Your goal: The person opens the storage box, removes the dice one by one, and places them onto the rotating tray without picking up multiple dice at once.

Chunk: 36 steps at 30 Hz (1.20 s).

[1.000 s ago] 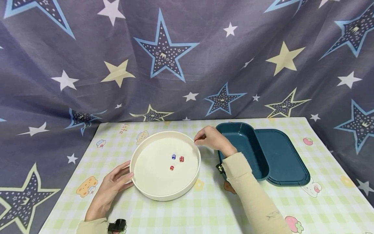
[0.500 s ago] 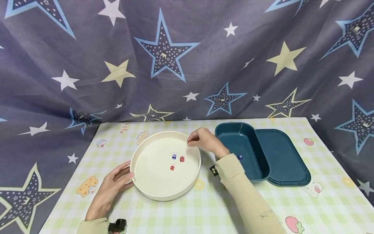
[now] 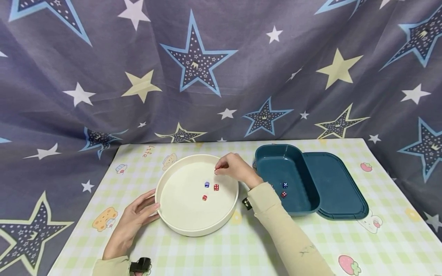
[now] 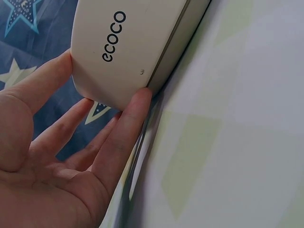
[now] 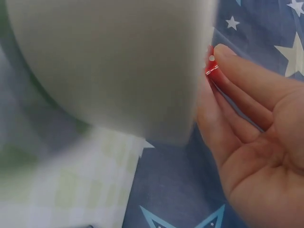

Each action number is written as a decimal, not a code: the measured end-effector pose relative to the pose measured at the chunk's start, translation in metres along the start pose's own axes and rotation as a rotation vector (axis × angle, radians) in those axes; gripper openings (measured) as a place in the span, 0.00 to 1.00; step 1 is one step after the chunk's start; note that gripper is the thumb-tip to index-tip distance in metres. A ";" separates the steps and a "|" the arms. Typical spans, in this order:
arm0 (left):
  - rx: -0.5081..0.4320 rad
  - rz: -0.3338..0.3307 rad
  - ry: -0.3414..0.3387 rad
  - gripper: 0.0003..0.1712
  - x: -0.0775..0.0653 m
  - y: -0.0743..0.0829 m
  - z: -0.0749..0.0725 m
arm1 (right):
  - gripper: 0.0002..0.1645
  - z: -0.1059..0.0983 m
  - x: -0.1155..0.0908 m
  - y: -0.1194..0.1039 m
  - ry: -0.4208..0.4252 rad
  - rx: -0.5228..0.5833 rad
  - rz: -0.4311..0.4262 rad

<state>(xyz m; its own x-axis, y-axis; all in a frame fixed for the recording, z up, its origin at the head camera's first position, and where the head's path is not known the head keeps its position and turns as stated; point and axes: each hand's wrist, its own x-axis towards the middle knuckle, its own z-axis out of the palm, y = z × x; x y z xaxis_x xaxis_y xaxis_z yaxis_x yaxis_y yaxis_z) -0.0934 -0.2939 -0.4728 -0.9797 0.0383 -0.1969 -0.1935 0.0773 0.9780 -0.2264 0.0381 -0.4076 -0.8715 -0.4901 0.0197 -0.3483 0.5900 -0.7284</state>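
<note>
My right hand (image 3: pixel 235 169) pinches a red die (image 5: pixel 212 64) between thumb and fingertips, just over the right inner edge of a round cream tray (image 3: pixel 183 209). Inside that tray lie a blue die (image 3: pixel 206 184) and two red dice (image 3: pixel 216 187). On the tray's left side my left hand (image 3: pixel 135 213) rests extended fingertips and thumb against the outer wall; the left wrist view shows them touching beside the printed "ecoco". Close to my right forearm, a dark teal box (image 3: pixel 304 203) holds a blue die (image 3: pixel 285 185) and a red die (image 3: pixel 284 194), with another die partly hidden by the sleeve.
A flat teal lid (image 3: pixel 340 188) lies to the right of the box, its left edge against or under it. The table has a green-checked cloth (image 3: pixel 193 257). Behind it hangs a grey curtain (image 3: pixel 241 84) with stars.
My right hand has moved left from beside the box to over the tray, carrying the red die. Dice in the box have come into view from behind the arm. The left hand stays put.
</note>
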 end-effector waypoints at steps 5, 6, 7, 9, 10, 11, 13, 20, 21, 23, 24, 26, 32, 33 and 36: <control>0.003 -0.002 0.003 0.38 0.000 0.000 0.000 | 0.05 0.009 0.005 0.002 0.012 -0.028 -0.011; 0.002 -0.003 0.004 0.38 0.000 0.000 0.000 | 0.05 0.011 0.006 0.002 0.017 -0.026 -0.008; 0.004 -0.004 0.003 0.38 0.000 0.001 0.000 | 0.05 0.012 0.007 0.003 0.021 -0.025 -0.004; 0.004 -0.005 0.004 0.38 0.000 0.001 0.000 | 0.04 0.016 0.009 0.004 0.027 -0.027 0.002; 0.004 -0.006 0.004 0.38 0.000 0.001 0.000 | 0.04 0.017 0.009 0.004 0.029 -0.029 0.004; 0.003 -0.007 0.004 0.38 0.000 0.001 0.000 | 0.03 0.019 0.010 0.005 0.030 -0.034 0.005; 0.003 -0.007 0.003 0.38 0.000 0.001 0.000 | 0.03 0.022 0.011 0.005 0.029 -0.046 0.007; 0.004 -0.004 -0.005 0.38 -0.001 0.002 0.001 | 0.02 0.029 0.015 0.004 0.033 -0.068 0.009; 0.004 -0.005 -0.006 0.38 -0.001 0.003 0.001 | 0.02 0.029 0.015 0.004 0.033 -0.069 0.012; 0.003 -0.007 -0.007 0.38 -0.001 0.003 0.001 | 0.03 0.030 0.015 0.004 0.031 -0.065 0.015; 0.004 -0.008 -0.010 0.38 -0.001 0.003 0.002 | 0.04 0.030 0.015 0.004 0.029 -0.066 0.015; 0.004 -0.008 -0.011 0.38 -0.002 0.003 0.002 | 0.06 0.031 0.016 0.005 0.026 -0.078 0.017; 0.008 -0.002 -0.013 0.37 -0.002 0.002 0.001 | 0.07 0.033 0.017 0.005 0.030 -0.129 0.000; 0.008 -0.002 -0.014 0.38 -0.002 0.002 0.001 | 0.07 0.033 0.017 0.005 0.032 -0.132 -0.001; 0.006 -0.005 -0.009 0.38 -0.001 0.001 0.000 | 0.06 0.032 0.017 0.004 0.035 -0.131 -0.003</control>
<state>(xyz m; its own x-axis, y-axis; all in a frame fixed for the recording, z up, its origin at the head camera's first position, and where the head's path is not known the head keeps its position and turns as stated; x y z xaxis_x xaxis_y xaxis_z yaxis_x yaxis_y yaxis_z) -0.0924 -0.2941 -0.4713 -0.9781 0.0466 -0.2026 -0.1983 0.0834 0.9766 -0.2312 0.0115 -0.4323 -0.8810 -0.4706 0.0478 -0.3912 0.6681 -0.6330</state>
